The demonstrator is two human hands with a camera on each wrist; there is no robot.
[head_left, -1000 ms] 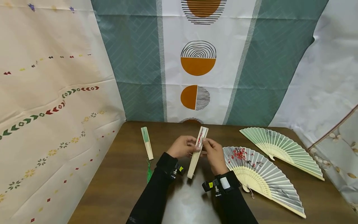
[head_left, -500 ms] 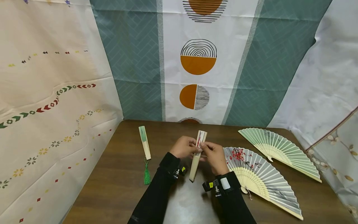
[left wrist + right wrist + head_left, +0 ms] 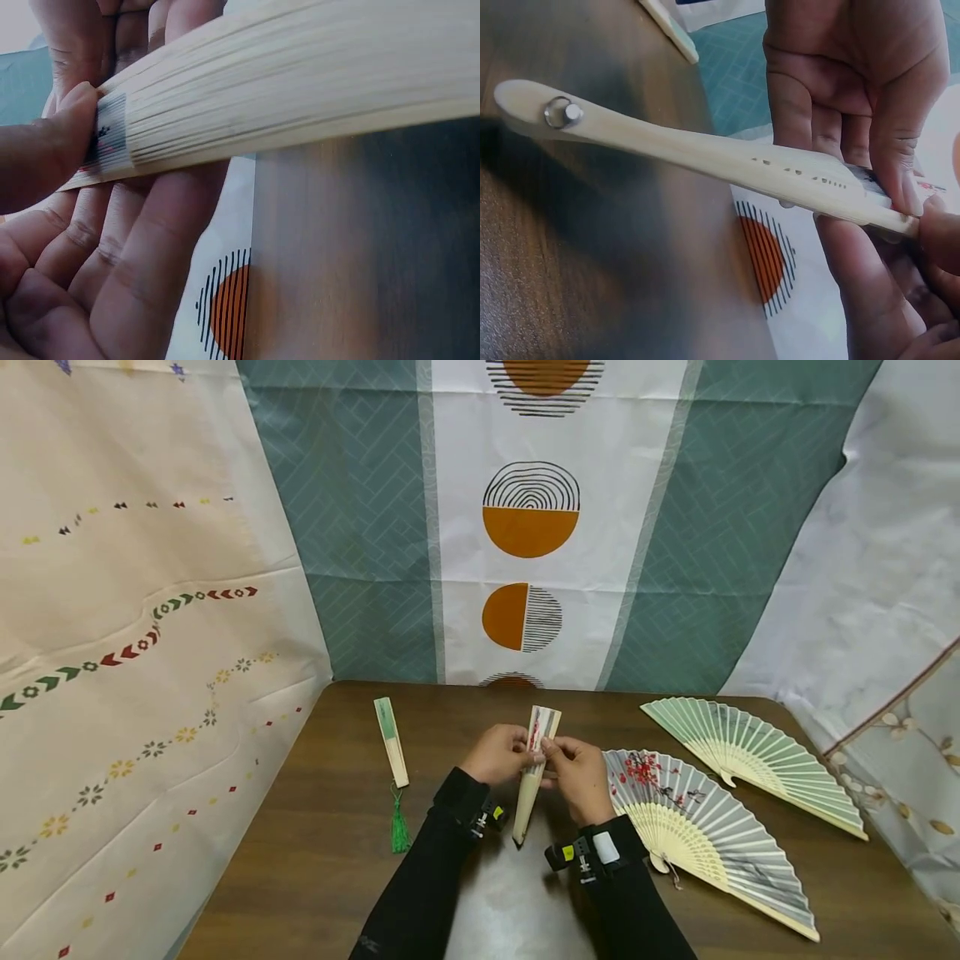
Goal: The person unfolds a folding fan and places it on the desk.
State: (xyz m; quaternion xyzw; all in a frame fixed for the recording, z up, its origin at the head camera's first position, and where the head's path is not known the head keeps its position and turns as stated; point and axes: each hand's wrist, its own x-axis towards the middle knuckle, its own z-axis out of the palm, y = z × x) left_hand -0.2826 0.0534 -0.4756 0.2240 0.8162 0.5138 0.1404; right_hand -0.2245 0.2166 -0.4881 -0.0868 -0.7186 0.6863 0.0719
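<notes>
A folding fan (image 3: 527, 797) of pale wood with a white, red-patterned leaf is held nearly folded over the middle of the table, rivet end toward the person. My left hand (image 3: 495, 754) grips it from the left, my right hand (image 3: 581, 777) from the right, both at the leaf part with thumbs on it. In the left wrist view the stacked ribs of the fan (image 3: 315, 86) spread very slightly. The right wrist view shows the flat outer stick of the fan (image 3: 705, 161), with small cut-out holes and a metal rivet (image 3: 571, 113).
An opened white fan (image 3: 705, 839) with red blossoms lies right of the right hand, and an opened green fan (image 3: 757, 764) behind it. Left on the brown table (image 3: 300, 860) lies a folded green fan (image 3: 392, 743) with a green tassel (image 3: 399, 831). Patterned cloth (image 3: 525, 535) hangs behind.
The held fan's near end has shifted a little to the right, and its leaf end looks slightly wider. Both hands have moved slightly right and keep their grip on it.
</notes>
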